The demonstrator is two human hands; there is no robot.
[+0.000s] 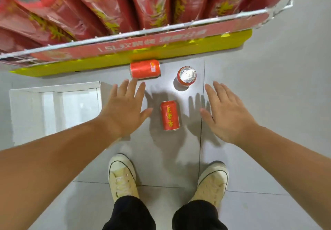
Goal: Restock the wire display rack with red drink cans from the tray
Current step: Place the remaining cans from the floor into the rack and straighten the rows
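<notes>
Both hands, left (pixel 123 111) and right (pixel 227 115), are hovering empty, fingers spread, flanking a red can (pixel 170 115) lying on the floor (pixel 268 86).

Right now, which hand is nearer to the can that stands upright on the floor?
Right. The right hand is open just beside and below the upright can; the left hand is farther off, across the can lying with its label up.

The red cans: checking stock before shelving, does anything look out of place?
Yes. Three red drink cans sit on the grey floor tiles, not in a tray: one upright, two on their sides. No spill or dents visible.
</notes>
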